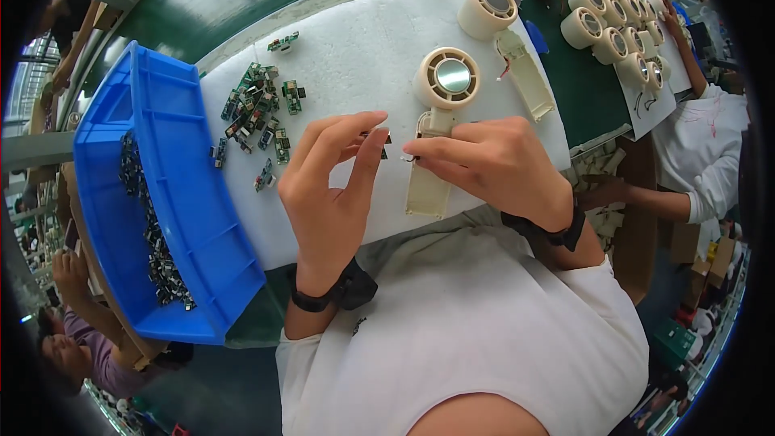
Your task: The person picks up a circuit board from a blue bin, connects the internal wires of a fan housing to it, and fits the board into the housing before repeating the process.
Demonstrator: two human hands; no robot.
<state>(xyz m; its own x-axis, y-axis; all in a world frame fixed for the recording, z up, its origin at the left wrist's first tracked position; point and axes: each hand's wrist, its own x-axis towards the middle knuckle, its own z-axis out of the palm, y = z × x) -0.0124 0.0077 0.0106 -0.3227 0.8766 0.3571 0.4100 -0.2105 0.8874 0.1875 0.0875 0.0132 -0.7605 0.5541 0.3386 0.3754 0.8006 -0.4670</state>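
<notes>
A cream handheld fan lies on the white foam sheet in front of me, its round head [448, 78] facing up and its open handle [428, 192] pointing toward me. My left hand [331, 186] is closed in a pinch on a small circuit board [385, 148], mostly hidden by the fingers. Over the handle, my right hand [504, 163] pinches a small white connector [408, 157] on a thin wire. The two hands' fingertips are close together but apart. Left of my left hand sits a loose pile of green circuit boards [257, 105].
A blue bin [202, 218] with many small boards stands at the left. Another fan [488, 10] and an opened handle shell [525, 77] lie at the sheet's far right. Beyond them are several finished-looking fan heads [609, 20]. A co-worker in white [698, 141] sits at the right.
</notes>
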